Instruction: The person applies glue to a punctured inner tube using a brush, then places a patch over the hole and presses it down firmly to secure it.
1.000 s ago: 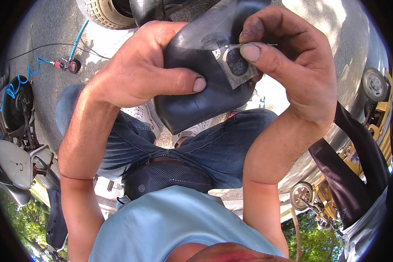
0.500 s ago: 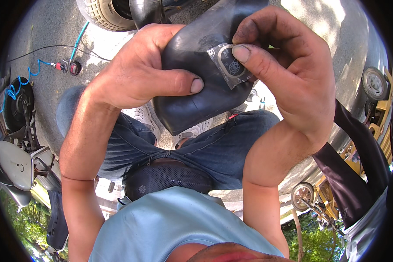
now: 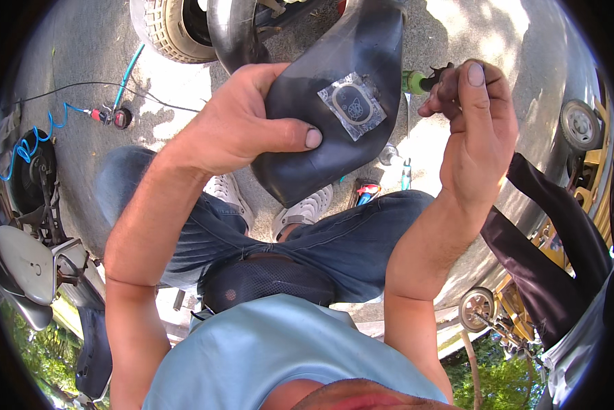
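A black rubber inner tube [image 3: 300, 160] hangs flattened in front of me, its lower end folded to a corner. My left hand [image 3: 252, 123] is closed round its left edge, thumb lying across the face. On the tube sits an oval-ringed tyre patch [image 3: 353, 106] under clear printed film, lying flat. My right hand [image 3: 474, 116] is raised to the right, apart from tube and patch. Its thumb and fingers are pinched together. A small dark ragged shape [image 3: 435, 76] shows at its fingertips; whether it is held I cannot make out.
A treaded tyre [image 3: 174, 34] and another black tube [image 3: 232, 34] lie ahead. A blue air hose [image 3: 68, 113] with a red gauge fitting [image 3: 109, 116] rests at left. Between my knees and the tube are a red-and-blue tool [image 3: 367, 191] and a green-topped bottle [image 3: 413, 82]. Another person's dark-trousered legs [image 3: 546, 225] are at right.
My right hand has let go of the patch and moved right, off the tube. The patch now lies flat on the rubber. The left hand keeps its grip, shifted slightly right with the tube.
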The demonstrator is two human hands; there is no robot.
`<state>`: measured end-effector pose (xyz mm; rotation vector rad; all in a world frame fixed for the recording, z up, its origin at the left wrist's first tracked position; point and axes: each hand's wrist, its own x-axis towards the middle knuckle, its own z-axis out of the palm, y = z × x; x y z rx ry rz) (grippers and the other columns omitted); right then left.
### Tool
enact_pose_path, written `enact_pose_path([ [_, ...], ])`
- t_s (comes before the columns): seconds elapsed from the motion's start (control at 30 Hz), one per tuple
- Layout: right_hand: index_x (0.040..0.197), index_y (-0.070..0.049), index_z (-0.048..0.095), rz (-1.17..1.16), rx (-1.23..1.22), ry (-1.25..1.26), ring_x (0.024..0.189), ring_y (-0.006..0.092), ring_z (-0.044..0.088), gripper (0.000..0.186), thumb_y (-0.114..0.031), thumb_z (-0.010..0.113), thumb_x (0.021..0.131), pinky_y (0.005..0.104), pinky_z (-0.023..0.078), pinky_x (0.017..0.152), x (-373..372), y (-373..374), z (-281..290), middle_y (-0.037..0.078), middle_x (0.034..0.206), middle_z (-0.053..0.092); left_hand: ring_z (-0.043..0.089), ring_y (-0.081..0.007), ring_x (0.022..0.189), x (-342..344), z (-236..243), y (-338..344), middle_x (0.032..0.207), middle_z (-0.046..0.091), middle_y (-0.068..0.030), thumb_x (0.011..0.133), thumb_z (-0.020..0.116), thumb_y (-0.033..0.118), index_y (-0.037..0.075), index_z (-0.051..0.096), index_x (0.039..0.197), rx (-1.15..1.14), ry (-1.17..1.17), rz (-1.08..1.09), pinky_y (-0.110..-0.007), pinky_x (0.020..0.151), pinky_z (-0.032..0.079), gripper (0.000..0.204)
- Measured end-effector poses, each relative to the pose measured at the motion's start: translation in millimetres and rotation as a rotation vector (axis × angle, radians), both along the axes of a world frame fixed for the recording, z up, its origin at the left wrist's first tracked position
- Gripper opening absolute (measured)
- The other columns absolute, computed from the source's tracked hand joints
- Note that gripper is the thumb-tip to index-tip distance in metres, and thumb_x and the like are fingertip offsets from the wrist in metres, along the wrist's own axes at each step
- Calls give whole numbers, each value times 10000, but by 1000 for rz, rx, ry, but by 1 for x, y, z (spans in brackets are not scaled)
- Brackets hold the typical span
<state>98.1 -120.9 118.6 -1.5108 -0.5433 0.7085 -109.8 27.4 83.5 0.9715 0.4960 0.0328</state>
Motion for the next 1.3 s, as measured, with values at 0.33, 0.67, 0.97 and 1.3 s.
enact_pose_path([
  [0.33, 1381, 25, 501, 80, 102, 884, 1180, 172, 600, 535, -326, 637, 1001, 338, 440, 1056, -69, -31, -47, 119, 1280, 636, 661, -146, 1066, 4, -19, -12, 1197, 687, -96, 768, 822, 41, -55, 529, 1365, 51, 147, -85, -310, 982, 527, 672],
  [0.67, 1298, 22, 563, 56, 34, 850, 1120, 148, 611, 451, -52, 736, 888, 316, 453, 1018, -76, -28, -48, 80, 1212, 662, 651, -132, 963, 15, -19, -10, 1078, 698, -74, 822, 834, 298, -48, 590, 1294, 57, 164, -36, -283, 877, 533, 634],
  [0.97, 1287, 12, 592, 86, 22, 800, 1107, 132, 612, 409, -35, 732, 906, 311, 489, 973, -81, -25, -49, 71, 1207, 663, 666, -138, 1005, 39, -22, 20, 1126, 704, -95, 779, 878, 307, -66, 610, 1279, 115, 220, -221, -278, 954, 508, 679],
  [1.3, 1288, 10, 524, -15, -21, 736, 1063, 134, 602, 496, -150, 780, 895, 296, 491, 942, -77, -25, -49, 87, 1177, 634, 676, -122, 990, 36, -37, 15, 1097, 729, -74, 866, 826, 240, -35, 658, 1218, -26, 169, -179, -273, 930, 512, 477],
])
